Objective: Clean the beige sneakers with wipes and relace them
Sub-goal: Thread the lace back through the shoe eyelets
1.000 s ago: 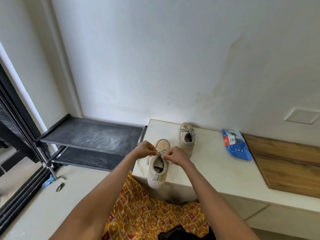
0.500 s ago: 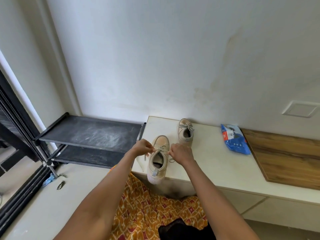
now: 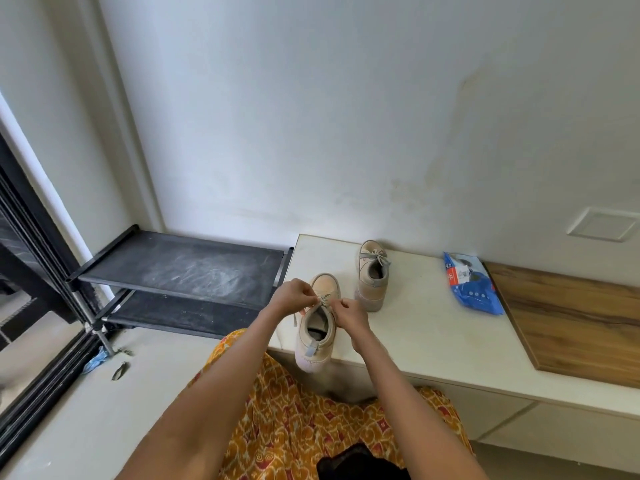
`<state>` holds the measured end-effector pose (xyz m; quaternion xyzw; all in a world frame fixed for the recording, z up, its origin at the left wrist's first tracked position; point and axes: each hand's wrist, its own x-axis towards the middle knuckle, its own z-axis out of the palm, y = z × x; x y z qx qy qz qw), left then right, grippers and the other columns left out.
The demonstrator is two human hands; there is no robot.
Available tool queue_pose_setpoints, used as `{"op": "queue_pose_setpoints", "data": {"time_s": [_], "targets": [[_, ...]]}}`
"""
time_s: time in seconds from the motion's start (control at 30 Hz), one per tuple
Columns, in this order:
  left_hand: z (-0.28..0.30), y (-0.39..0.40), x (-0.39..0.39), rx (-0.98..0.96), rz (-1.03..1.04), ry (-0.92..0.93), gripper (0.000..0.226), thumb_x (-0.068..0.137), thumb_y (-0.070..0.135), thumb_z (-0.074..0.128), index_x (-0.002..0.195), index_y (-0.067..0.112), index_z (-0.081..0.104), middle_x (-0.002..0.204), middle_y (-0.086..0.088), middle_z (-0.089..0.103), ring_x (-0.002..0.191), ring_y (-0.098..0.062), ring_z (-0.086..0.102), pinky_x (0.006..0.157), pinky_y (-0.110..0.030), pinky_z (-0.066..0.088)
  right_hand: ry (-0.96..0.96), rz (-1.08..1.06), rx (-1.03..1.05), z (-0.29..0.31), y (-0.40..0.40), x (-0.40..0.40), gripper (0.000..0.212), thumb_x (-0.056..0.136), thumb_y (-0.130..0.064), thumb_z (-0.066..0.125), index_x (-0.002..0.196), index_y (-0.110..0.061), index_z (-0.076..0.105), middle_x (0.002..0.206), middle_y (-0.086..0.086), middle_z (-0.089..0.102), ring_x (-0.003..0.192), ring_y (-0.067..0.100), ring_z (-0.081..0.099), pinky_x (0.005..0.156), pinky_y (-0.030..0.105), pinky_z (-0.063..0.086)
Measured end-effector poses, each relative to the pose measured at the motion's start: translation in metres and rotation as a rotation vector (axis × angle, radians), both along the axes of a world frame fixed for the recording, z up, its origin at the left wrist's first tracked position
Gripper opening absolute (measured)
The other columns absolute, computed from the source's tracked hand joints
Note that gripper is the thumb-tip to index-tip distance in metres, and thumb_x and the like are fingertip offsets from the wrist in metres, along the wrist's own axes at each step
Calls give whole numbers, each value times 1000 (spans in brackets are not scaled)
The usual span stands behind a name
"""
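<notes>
Setting: a person is looking down at a white bench top [image 3: 433,327] running along a white wall, with both bare forearms reaching forward from the bottom of the view.

Near sneaker [image 3: 317,337]: a beige sneaker is sitting at the bench's front left edge, heel towards the person and slightly overhanging the edge, toe pointing at the wall. It is lying directly between the two hands.

Shoelace [image 3: 325,300]: a grey lace is crossing the top of the near sneaker's opening, with one loose end hanging down the sneaker's left side.

Left hand [image 3: 294,299]: it is hovering at the sneaker's left side, fingers curled, pinching the lace at the tongue.

Right hand [image 3: 351,315]: it is sitting at the sneaker's right side, fingers curled, pinching the other part of the lace. The two hands are nearly touching over the lace.

Far sneaker [image 3: 372,275]: the second beige sneaker is standing further back and to the right, near the wall, its lace already tied in a bow. Neither hand is touching it.

Wipes pack [image 3: 472,284]: a blue pack of wipes is lying flat on the bench, well to the right of both sneakers.

Wooden panel [image 3: 571,320]: a brown wood-grain panel is lying on the bench's right part, just beside the wipes pack.

Shoe rack [image 3: 180,268]: a black two-shelf rack is standing left of the bench, its top shelf dusty.

Clothing: orange patterned fabric [image 3: 294,427] is showing below the arms.
</notes>
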<state>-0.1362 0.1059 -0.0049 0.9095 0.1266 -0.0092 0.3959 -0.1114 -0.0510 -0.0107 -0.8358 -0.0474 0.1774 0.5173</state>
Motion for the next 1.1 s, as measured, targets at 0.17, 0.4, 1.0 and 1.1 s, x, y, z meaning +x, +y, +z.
{"op": "queue_pose_setpoints", "data": {"time_s": [0.17,0.4,1.0,1.1], "targets": [[-2,-1,2,-48,-6,14,23,84,32,67,70,14,63,72,-1,68,70,-15,67,68,-29,54,59,-61,201,13,18,-1,16,91,-26,57,82,-16,66,74,0,64,66,11,55,61,25,47],[-11,11,-2,-107,-68,-31,16,84,18,70,90,3,71,75,-1,68,63,-7,65,61,-14,51,-132,176,-195,17,15,10,19,93,-29,46,82,-19,57,87,2,67,78,19,58,72,35,45],[13,-5,6,-116,-153,-18,28,100,32,40,81,14,49,86,-3,59,78,-15,51,74,-31,40,-518,268,-559,15,15,-6,36,91,-48,51,107,-17,63,102,10,69,97,31,63,75,35,48],[21,9,7,-52,-129,40,25,101,34,37,88,15,48,95,-9,65,71,-14,51,70,-32,41,-543,247,-570,12,16,-7,33,94,-45,48,96,-15,63,98,9,69,93,29,63,71,32,46]]}}
